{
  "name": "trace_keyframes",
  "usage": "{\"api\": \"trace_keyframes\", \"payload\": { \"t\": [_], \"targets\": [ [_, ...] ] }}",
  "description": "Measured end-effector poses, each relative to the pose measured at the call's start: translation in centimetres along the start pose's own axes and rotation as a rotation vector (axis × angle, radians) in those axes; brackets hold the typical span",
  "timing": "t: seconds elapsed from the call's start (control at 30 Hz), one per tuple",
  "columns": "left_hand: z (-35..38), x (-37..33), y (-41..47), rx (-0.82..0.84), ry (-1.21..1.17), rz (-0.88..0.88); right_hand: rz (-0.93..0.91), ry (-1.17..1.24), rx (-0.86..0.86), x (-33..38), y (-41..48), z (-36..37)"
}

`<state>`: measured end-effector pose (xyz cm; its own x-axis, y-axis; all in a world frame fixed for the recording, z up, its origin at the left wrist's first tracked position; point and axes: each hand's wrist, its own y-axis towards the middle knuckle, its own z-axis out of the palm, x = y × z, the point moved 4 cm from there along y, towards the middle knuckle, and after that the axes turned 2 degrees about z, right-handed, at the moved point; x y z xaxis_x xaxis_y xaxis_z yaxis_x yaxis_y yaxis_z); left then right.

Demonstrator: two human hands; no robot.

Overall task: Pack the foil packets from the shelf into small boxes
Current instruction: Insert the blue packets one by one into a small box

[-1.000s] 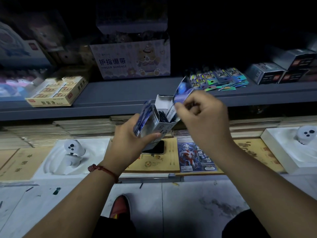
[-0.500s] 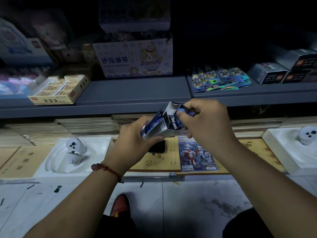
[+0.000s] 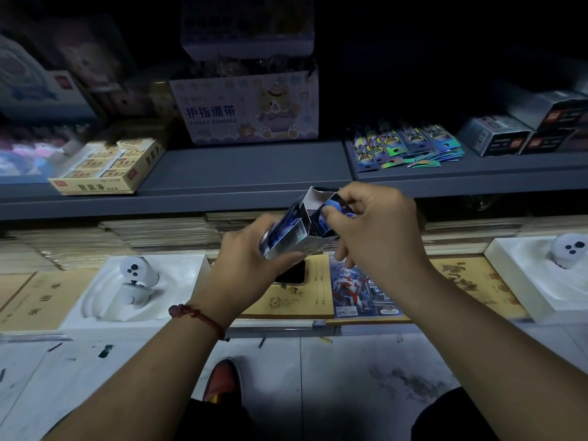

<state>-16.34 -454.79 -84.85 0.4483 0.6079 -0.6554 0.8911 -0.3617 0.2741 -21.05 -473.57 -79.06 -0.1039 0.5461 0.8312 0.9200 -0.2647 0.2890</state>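
Observation:
My left hand (image 3: 251, 256) grips a small silver-blue box (image 3: 296, 230) from below, its top flaps standing open and tilted to the right. My right hand (image 3: 378, 230) pinches a blue foil packet (image 3: 334, 211) whose lower part sits inside the box mouth. Several more foil packets (image 3: 404, 148) lie fanned out on the grey shelf (image 3: 254, 173) at the right. Closed small boxes (image 3: 496, 135) are stacked at the shelf's far right.
A finger-bandage carton (image 3: 251, 113) stands at the back of the shelf, a yellow eraser box (image 3: 105, 168) at its left. Below lie notebooks (image 3: 286, 300), a phone (image 3: 291, 275), a hero picture card (image 3: 359, 294), and white trays with controllers (image 3: 136, 278) (image 3: 566, 249). My red shoe (image 3: 222, 383) rests on the floor.
The packet held above the box has gone down into its mouth. Both hands and the box sank a little and the box tipped further right.

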Motion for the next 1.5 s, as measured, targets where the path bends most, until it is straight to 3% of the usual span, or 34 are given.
{"api": "trace_keyframes", "payload": {
  "t": [0.2, 0.33, 0.5, 0.7, 1.07, 1.5],
  "targets": [
    [0.0, -0.7, -0.3, -0.007, 0.003, 0.020, -0.017, -0.052, 0.031, 0.0, 0.0, 0.4],
    [0.1, -0.6, -0.3, 0.026, 0.042, 0.058, 0.045, -0.161, 0.183, -0.2, 0.0, 0.9],
    [0.2, -0.4, -0.3, 0.012, 0.054, 0.072, 0.281, 0.049, 0.376, -0.9, -0.7, 1.5],
    [0.2, -0.7, -0.1, -0.004, 0.040, 0.078, 0.427, 0.214, 0.409, -0.4, -0.9, 1.4],
    [0.1, -1.3, -0.2, -0.031, 0.049, 0.111, 0.358, 0.154, 0.622, 1.0, -1.8, 1.7],
    [-0.2, -1.4, -0.7, -0.072, -0.052, 0.071, 0.308, 0.129, 0.687, 1.3, -2.0, 2.1]
  ]
}}
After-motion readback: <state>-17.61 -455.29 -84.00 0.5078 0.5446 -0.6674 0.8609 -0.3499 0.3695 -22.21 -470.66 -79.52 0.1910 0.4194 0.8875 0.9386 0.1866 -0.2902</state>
